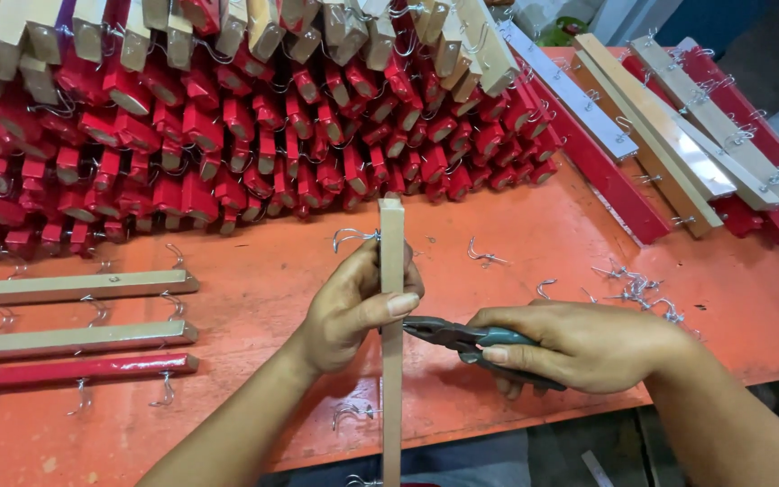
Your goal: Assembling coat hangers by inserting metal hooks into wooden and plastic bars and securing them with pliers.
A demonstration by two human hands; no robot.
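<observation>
Near the front edge of the orange table (516, 243), your left hand (353, 307) is clenched around a pale wooden strip (392, 271) that you hold upright, its far end pointing toward the stacks and its near end running down past the table edge to the bottom of the view. Your thumb lies flat across the face of the strip. A wire hook (352, 236) sticks out of the strip's left side just above your fingers, and another hook (353, 413) shows on the same side lower down, below your wrist.

Your right hand (579, 344) is closed around the handles of a pair of pliers (462, 335) with green grips. The pliers' nose points left and meets the right side of the strip just beside your left thumb; you cannot tell from this view whether it pinches a hook there.

Far across the table, a large heap of red and bare wooden strips (227, 135) lies with their ends toward you. At the far right, longer strips (669, 135), red, tan and grey, lie slanted side by side. Left of your arm, three finished strips with hooks (74, 325) lie parallel, two tan and one red. Loose wire hooks (633, 289) lie scattered to the right of your hands.
</observation>
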